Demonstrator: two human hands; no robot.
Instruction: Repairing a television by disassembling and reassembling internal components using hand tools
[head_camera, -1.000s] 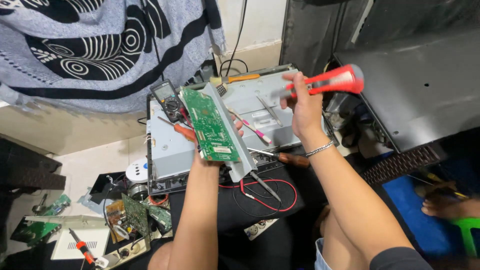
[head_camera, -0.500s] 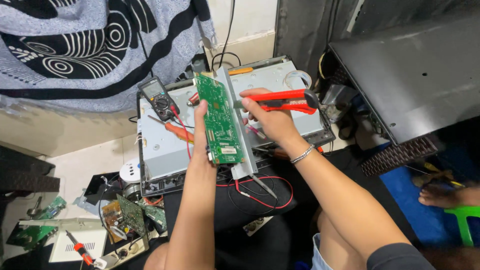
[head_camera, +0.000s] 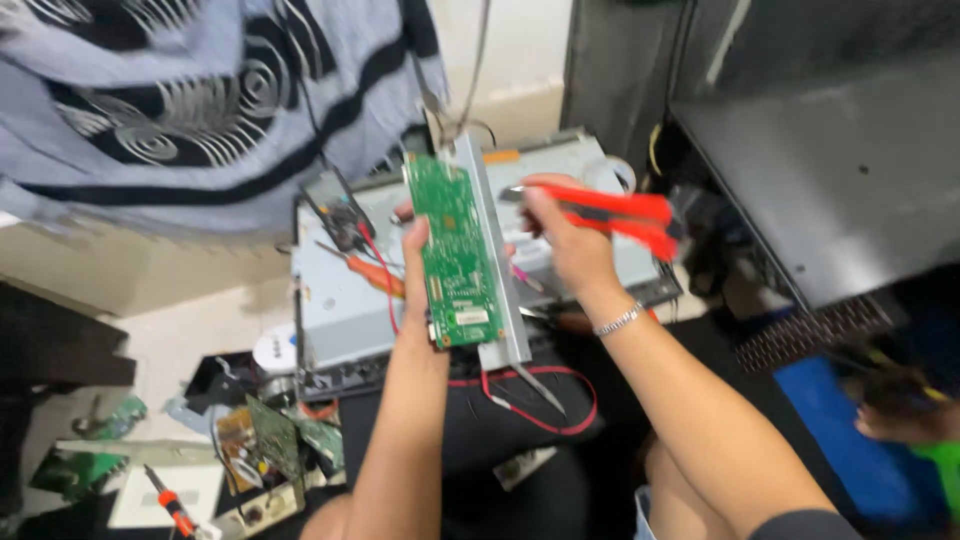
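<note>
My left hand (head_camera: 412, 245) grips a green circuit board (head_camera: 455, 250) fixed to a grey metal bracket (head_camera: 495, 260), holding it upright over a grey metal chassis (head_camera: 345, 305). My right hand (head_camera: 565, 240) is closed on red-handled pliers (head_camera: 625, 217), whose jaws point left and touch the bracket's right edge near the top. A bracelet (head_camera: 620, 320) sits on my right wrist.
A multimeter (head_camera: 340, 215) and an orange screwdriver (head_camera: 375, 275) lie on the chassis. Red test leads (head_camera: 540, 405) trail over my lap. Loose boards (head_camera: 270, 440) and another screwdriver (head_camera: 170, 505) lie on the floor at left. A black panel (head_camera: 830, 170) stands right; patterned cloth (head_camera: 200, 100) hangs above.
My right hand brought the pliers down from the upper right to the bracket's edge. The board stayed upright in my left hand.
</note>
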